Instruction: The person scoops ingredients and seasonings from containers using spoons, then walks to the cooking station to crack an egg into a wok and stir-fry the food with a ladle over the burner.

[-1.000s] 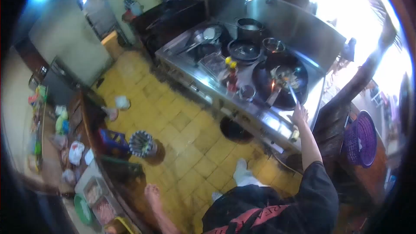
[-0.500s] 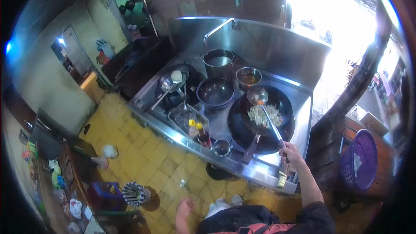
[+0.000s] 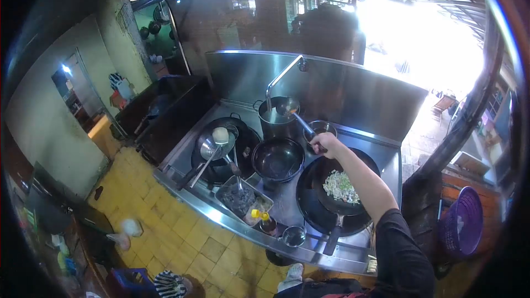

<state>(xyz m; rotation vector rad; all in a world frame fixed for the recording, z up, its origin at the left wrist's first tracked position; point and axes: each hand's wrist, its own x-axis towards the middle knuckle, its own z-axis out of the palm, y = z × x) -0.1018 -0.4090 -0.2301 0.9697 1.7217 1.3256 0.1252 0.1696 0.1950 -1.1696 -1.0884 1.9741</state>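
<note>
My right hand [image 3: 324, 144] is closed round the handle of a ladle [image 3: 287, 107], whose bowl is at the mouth of a tall steel pot [image 3: 271, 122] under the bent tap [image 3: 269, 92]. Below my forearm, a black pan [image 3: 337, 209] holds chopped pale and green food [image 3: 340, 186] and rests in a large wok, its handle toward me. A small pot [image 3: 320, 129] is partly hidden behind my hand. To the left of the pan stands a dark empty bowl [image 3: 277, 159]. My left hand is out of view.
Along the stove front [image 3: 221, 218] are a metal tray [image 3: 243, 201], a yellow-capped bottle [image 3: 268, 223] and a glass bowl [image 3: 293, 236]. A second wok [image 3: 207, 174] holds strainers at the left. A purple basket [image 3: 462, 221] stands at the right.
My right hand has moved up and away with the ladle, from the pan to the tall pot. My left hand has left the view. The camera view has shifted.
</note>
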